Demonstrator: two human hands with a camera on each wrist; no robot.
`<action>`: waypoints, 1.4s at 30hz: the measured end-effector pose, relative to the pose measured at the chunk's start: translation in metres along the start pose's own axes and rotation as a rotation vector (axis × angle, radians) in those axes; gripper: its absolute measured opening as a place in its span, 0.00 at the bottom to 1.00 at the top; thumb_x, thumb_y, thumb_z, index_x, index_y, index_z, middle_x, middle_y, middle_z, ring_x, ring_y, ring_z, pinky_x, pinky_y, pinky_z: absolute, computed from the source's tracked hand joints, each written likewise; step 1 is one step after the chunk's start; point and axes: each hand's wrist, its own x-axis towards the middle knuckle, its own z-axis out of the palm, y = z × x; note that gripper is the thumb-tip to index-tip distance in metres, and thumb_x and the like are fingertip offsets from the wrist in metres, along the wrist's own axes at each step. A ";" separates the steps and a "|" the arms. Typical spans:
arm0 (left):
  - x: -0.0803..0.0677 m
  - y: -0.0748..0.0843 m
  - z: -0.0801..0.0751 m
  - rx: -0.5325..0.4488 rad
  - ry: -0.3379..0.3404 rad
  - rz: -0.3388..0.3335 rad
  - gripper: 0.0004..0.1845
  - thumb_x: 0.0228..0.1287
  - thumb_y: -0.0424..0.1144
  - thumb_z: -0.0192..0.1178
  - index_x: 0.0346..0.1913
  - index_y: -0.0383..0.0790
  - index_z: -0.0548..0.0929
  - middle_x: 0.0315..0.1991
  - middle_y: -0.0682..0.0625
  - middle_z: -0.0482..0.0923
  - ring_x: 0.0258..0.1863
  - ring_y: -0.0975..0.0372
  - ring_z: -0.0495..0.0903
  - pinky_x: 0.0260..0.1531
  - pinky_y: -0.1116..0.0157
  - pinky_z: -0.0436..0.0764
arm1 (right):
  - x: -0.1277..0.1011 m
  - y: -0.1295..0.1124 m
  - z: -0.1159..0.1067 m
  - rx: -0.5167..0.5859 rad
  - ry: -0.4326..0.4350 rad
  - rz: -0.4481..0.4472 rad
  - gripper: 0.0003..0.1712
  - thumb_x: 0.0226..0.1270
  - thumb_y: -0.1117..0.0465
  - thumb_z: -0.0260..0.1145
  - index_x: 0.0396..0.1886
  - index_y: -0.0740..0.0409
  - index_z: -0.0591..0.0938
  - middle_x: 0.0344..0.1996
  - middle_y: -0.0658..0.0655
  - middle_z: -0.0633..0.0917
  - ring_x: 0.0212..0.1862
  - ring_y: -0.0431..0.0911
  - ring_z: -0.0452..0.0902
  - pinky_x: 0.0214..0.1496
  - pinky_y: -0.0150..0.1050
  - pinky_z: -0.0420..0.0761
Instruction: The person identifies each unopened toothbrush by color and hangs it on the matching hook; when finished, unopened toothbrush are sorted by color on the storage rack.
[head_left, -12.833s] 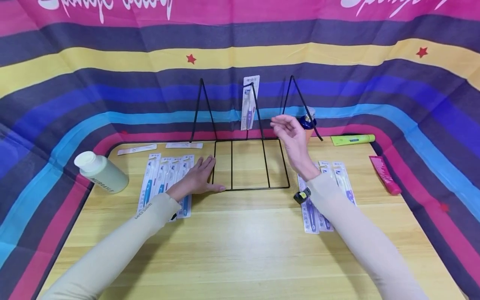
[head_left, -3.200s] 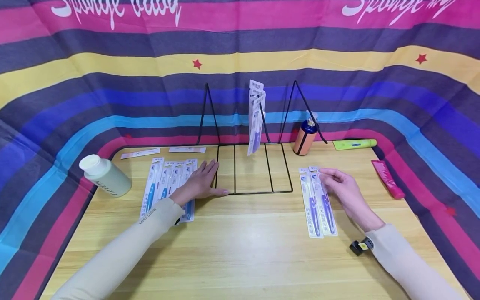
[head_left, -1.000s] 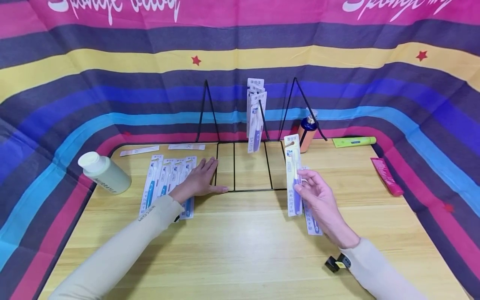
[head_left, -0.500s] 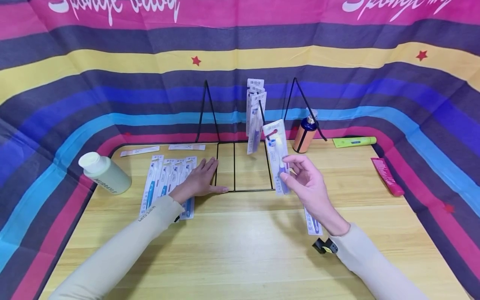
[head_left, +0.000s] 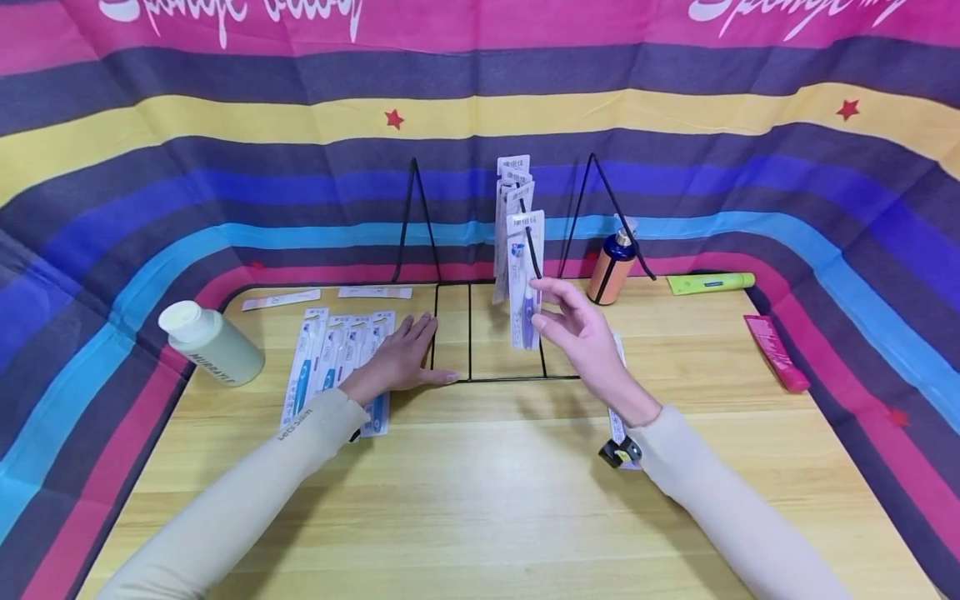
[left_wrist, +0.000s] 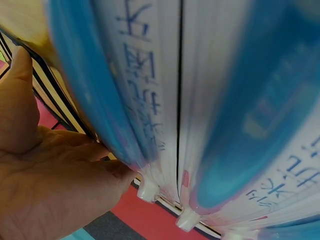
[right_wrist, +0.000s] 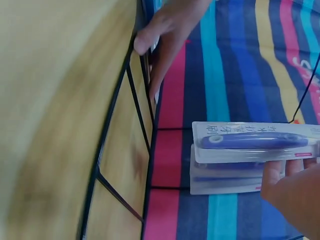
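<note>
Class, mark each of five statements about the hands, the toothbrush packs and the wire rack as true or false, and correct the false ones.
1. The right hand holds a purple toothbrush pack at the middle hook of the black wire rack. True.
2. The left hand is lifted clear of the table. False: it rests flat on the table, against the rack's base and over the blue toothbrush packs.
3. Other packs already hang on the middle hook. True.
4. The white bottle stands upright beside the right hand. False: it lies at the table's left edge.
5. The green tube lies at the back right. True.
</note>
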 end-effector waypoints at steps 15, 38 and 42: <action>0.003 0.001 -0.001 0.014 -0.010 -0.023 0.64 0.70 0.72 0.66 0.89 0.36 0.45 0.90 0.40 0.36 0.87 0.39 0.35 0.80 0.34 0.45 | 0.021 0.023 -0.015 0.018 0.047 0.044 0.26 0.78 0.73 0.64 0.72 0.71 0.73 0.68 0.70 0.76 0.72 0.59 0.72 0.70 0.42 0.78; -0.001 0.000 0.002 -0.001 0.003 -0.002 0.64 0.70 0.71 0.66 0.89 0.33 0.46 0.90 0.39 0.37 0.86 0.37 0.36 0.80 0.33 0.46 | -0.080 0.027 -0.117 -0.399 0.158 0.614 0.35 0.78 0.61 0.71 0.76 0.73 0.71 0.56 0.63 0.82 0.46 0.40 0.81 0.48 0.33 0.87; 0.000 -0.001 0.001 0.002 0.005 0.000 0.64 0.70 0.71 0.66 0.89 0.33 0.46 0.90 0.39 0.37 0.86 0.37 0.36 0.80 0.33 0.45 | -0.091 0.024 -0.125 -0.519 0.052 0.687 0.40 0.76 0.57 0.75 0.76 0.75 0.71 0.55 0.63 0.82 0.48 0.44 0.79 0.45 0.33 0.85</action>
